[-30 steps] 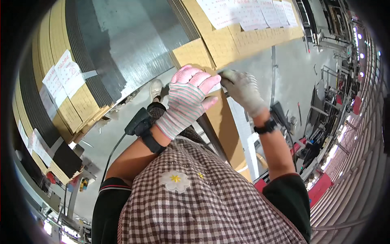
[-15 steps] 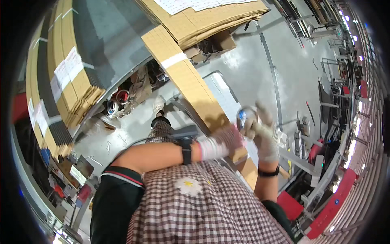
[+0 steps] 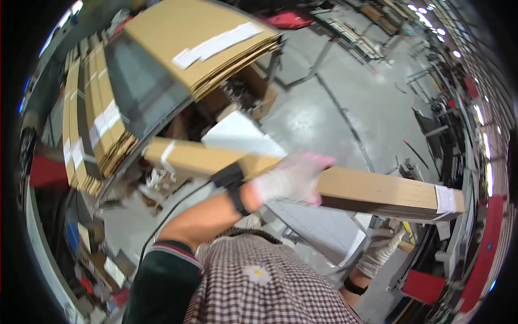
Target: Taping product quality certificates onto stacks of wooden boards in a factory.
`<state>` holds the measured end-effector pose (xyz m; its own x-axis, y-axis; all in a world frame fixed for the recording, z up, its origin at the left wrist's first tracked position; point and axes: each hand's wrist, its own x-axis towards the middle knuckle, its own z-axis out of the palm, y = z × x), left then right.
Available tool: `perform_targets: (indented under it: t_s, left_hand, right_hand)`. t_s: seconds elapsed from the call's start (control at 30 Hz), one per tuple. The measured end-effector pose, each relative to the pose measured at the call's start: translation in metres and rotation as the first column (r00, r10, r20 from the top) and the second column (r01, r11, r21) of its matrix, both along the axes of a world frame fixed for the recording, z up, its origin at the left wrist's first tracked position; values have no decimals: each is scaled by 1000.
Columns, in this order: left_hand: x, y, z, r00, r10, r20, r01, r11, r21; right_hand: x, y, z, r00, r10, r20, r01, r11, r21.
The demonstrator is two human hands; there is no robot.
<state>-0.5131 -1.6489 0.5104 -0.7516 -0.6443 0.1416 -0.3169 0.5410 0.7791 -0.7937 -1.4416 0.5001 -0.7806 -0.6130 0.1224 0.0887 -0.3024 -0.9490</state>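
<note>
A long bundle of flat brown cardboard strips [image 3: 377, 186] stretches across in front of me, tilted down to the right, with a white band near each end. My gloved left hand [image 3: 297, 175] lies over its middle, fingers wrapped over the top and near edge. Below the bundle's right part is my gloved right hand [image 3: 382, 245]; blur and the bundle's shadow hide its fingers. Under the bundle a pale grey-white board surface [image 3: 324, 229] shows. On my left wrist sits a black band with a dark box-like device [image 3: 227, 175], from which a cable runs.
At upper left a grey table [image 3: 143, 81] bears a wide cardboard stack [image 3: 178, 27] with white papers on top. Banded cardboard bundles [image 3: 100, 116] stand at its left side. Beneath are an open box [image 3: 261, 92] and clutter. A red panel [image 3: 423, 286] is at lower right.
The bundle has swung from a steep slant to lying nearly crosswise, its far end now left. My left hand has moved up with it. The shiny roll in my right hand no longer shows.
</note>
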Motion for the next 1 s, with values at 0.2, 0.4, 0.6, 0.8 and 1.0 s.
perform_targets:
  t_s: [0.2, 0.4, 0.6, 0.8, 1.0]
  left_hand:
    - [134, 88, -91, 997, 73, -38, -56, 940, 336]
    - [220, 193, -107, 837, 514, -186, -374, 787, 491]
    - [231, 243, -49, 749, 577, -326, -427, 797, 428]
    - [227, 271, -96, 643, 572, -509, -417, 819, 395]
    - [237, 295, -115, 672, 610, -420, -503, 792, 345]
  right_hand:
    - [67, 3, -18, 710, 439, -550, -195, 874, 445]
    - [259, -35, -91, 35, 977, -211, -864, 135, 485]
    - [285, 0, -104, -94, 989, -112, -950, -56, 306]
    - [289, 36, -115, 82, 977, 195, -935, 8, 355]
    - [291, 52, -141, 63, 920, 386, -911, -105, 399]
